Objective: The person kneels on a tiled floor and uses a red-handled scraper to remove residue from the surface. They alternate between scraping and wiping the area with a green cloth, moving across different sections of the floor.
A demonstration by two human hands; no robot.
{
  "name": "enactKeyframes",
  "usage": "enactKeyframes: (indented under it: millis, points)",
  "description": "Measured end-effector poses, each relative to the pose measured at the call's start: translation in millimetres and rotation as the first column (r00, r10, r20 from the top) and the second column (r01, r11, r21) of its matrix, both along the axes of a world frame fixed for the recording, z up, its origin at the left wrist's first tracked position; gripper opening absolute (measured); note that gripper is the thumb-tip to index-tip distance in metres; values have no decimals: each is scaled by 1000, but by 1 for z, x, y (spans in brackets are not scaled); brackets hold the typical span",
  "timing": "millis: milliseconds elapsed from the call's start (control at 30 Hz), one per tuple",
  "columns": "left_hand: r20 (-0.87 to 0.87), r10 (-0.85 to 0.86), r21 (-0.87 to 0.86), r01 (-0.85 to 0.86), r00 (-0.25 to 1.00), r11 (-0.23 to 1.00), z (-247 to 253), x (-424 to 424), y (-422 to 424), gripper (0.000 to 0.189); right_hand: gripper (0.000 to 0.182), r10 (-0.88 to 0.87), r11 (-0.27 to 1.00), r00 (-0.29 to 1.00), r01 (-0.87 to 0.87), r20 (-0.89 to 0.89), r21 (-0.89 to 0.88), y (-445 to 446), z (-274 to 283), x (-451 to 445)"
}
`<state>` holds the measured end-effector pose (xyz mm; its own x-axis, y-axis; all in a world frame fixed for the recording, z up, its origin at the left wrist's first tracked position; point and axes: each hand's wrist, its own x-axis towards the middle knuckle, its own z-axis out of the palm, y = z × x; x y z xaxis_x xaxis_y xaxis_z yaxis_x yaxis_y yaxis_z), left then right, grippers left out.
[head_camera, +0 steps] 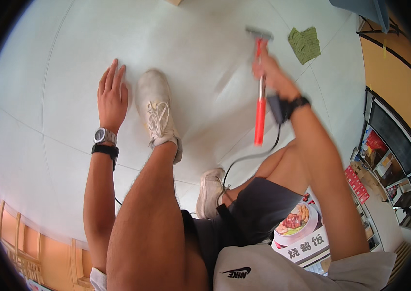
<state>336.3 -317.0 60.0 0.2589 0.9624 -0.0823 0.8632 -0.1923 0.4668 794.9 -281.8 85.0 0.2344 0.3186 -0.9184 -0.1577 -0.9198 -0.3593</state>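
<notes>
My right hand (268, 69) is closed around the shaft of a red-handled scraper (259, 120), near its head. The wide, flat head, slightly blurred, points away from me over the pale tiled floor (205, 47). A dark device with a cable is strapped at the right wrist. My left hand (112, 96) rests palm down on the floor beside a white laced shoe (154, 98), its fingers slightly spread and holding nothing. A silver watch (104, 135) and a black band are on the left wrist. A crumpled green cloth (304, 44) lies to the right of the scraper's head.
A second white shoe (211, 192) stands under my bent right leg, near the cable. At the right are dark-framed shelves (391, 160) with boxes. A food poster (300, 232) is behind my right leg. Wooden chairs (27, 258) line the lower left.
</notes>
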Motion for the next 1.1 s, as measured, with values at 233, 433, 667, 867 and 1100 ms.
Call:
enactKeyframes:
  millis: [233, 433, 667, 867, 1100]
  points:
    - [-80, 60, 49, -57, 995, 997, -4, -6, -7, 46, 69, 21, 979, 1000, -16, 23, -204, -149, 24, -66]
    - [-40, -41, 4, 41, 998, 999, -1, 0, 10, 46, 75, 161, 987, 986, -162, 42, 17, 3, -8, 37]
    - [-118, -17, 21, 20, 993, 1000, -16, -18, -4, 51, 75, 185, 953, 976, -150, 114, -264, -183, 30, -23]
    - [-125, -54, 49, 61, 991, 997, -39, -2, -8, 57, 87, 331, 943, 924, -318, 190, -95, -80, -4, 54]
    - [-180, -39, 62, 51, 983, 997, -39, -24, -11, 57, 73, 294, 920, 953, -260, 78, -293, -166, 38, -5]
